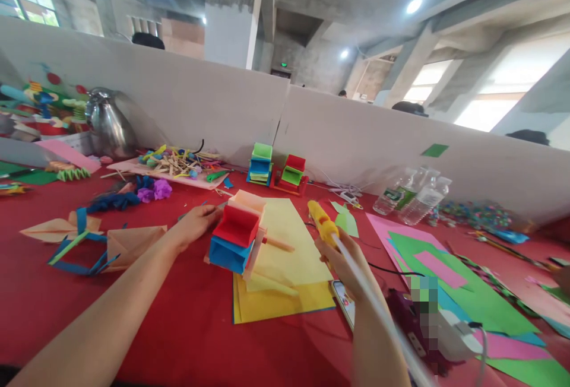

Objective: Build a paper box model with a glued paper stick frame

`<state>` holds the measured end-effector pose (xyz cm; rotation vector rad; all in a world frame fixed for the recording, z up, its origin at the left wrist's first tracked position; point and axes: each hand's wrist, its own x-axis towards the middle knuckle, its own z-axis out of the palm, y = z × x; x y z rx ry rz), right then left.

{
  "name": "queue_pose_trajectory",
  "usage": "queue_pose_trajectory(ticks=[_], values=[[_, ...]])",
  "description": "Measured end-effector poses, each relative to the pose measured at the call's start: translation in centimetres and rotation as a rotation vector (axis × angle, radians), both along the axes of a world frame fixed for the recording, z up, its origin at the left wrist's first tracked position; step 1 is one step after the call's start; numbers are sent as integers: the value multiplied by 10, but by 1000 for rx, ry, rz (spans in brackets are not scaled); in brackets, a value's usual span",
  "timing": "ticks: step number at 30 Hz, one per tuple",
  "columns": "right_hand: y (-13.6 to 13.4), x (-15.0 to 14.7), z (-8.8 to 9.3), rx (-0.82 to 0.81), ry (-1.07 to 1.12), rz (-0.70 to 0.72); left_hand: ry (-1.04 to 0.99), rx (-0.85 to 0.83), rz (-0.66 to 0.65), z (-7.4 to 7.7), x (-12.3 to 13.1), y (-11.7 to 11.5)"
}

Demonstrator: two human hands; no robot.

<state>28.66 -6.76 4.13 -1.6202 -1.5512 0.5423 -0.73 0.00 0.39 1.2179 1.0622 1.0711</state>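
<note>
In my right hand (341,250) is a yellow hot glue gun (323,221), with a long pale glue stick (369,286) running out of its back. My left hand (200,224) is closed at the left side of a folded-paper model (236,235) with red, blue and peach box-like parts. Its fingertips are partly hidden, and what they pinch cannot be made out. From the model's right side a thin wooden stick (279,244) pokes out. Below and behind the model lie yellow paper sheets (294,262).
Two similar paper models, one green and blue (260,164), one red and green (291,173), stand by the white partition (200,96). Craft sticks (173,161), a steel jug (109,123), plastic bottles (423,197), a phone (342,301), a power strip (409,327) and coloured paper (472,274) lie around.
</note>
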Motion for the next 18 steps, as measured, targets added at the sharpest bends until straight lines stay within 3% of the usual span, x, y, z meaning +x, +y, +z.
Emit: queue_pose_trajectory(ticks=[3,6,12,18], values=[[-15,-5,0,-71,275,90,21,4,7,0,-1,1],[-26,-7,-3,-150,336,170,56,-8,13,0,-4,1],[-34,-8,-9,-336,297,266,111,-22,17,-3,-5,2],[-33,-15,0,-409,131,275,101,12,-24,-6,-1,1]])
